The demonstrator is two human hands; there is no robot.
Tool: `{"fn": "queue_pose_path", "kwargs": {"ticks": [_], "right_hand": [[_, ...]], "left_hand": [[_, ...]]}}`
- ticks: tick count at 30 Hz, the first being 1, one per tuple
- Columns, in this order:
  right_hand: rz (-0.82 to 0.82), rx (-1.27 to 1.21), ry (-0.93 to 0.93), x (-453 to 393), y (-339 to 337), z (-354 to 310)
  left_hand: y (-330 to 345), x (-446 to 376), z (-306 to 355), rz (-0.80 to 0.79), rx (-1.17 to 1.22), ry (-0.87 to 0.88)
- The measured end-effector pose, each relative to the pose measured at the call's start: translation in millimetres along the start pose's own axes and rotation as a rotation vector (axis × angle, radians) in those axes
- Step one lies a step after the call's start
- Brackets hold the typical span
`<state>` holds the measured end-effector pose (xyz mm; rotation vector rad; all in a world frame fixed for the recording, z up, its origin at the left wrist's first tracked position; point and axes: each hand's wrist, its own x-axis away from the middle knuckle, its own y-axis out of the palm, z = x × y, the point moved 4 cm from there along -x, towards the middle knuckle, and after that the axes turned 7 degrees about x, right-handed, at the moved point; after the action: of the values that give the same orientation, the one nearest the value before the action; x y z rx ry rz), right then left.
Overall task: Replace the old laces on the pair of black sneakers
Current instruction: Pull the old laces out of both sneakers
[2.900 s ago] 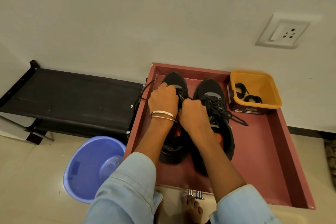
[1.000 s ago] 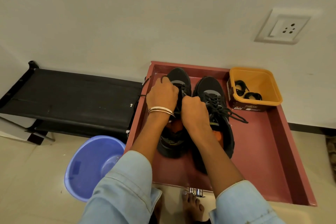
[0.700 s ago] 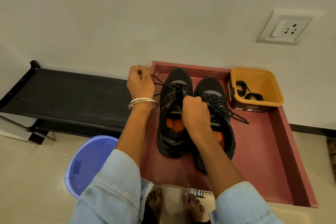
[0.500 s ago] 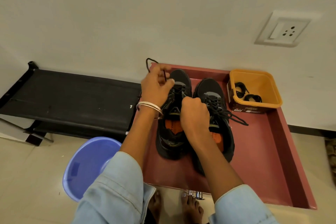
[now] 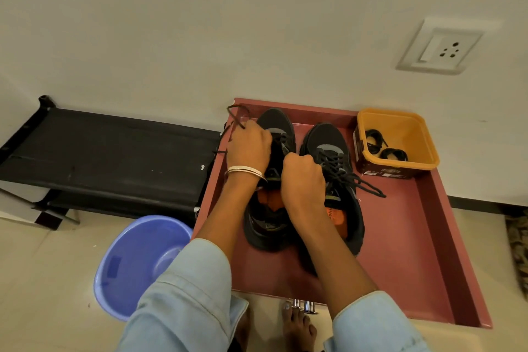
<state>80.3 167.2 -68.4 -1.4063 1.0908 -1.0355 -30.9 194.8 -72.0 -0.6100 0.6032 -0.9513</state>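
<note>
Fingers of the left hand [image 5: 248,146] pinch the lace [image 5: 235,117] over the left sneaker [image 5: 278,128].

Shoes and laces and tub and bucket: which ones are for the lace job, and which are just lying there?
For the job: left sneaker, right sneaker, old lace pulled by left hand, right hand, coiled laces in yellow tub.

Just lying about: blue basin, black rack, wall socket.

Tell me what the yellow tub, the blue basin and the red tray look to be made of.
Yellow tub: plastic, smooth matte walls, printed label.
Blue basin: plastic, slightly translucent and glossy with soft highlights.
Red tray: probably painted metal or wood; flat even coat, crisp straight rims. Cannot tell which.
</note>
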Motion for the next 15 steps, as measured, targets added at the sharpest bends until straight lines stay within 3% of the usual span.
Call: {"fn": "queue_pose_path", "kwargs": {"ticks": [3, 6, 11, 13, 15], "right_hand": [[0.009, 0.002, 0.023, -2.1, 3.0, -2.0], [0.019, 0.0, 0.062, -4.0, 4.5, -3.0], [0.048, 0.023, 0.048, -5.7, 8.7, -2.4], [0.047, 0.024, 0.038, -6.9, 10.2, -2.4], [0.038, 0.019, 0.025, -7.7, 10.8, -2.8]], "left_hand": [[-12.0, -7.7, -25.6, 0.21, 0.401, -0.282], [-14.1, -6.4, -41.2, 0.311, 0.829, -0.538], [-25.5, -10.4, -33.7, 0.344, 1.397, -0.539], [-26.2, -11.4, -29.1, 0.249, 1.316, -0.447], [-24.6, -8.9, -18.2, 0.125, 0.981, -0.258]]}}
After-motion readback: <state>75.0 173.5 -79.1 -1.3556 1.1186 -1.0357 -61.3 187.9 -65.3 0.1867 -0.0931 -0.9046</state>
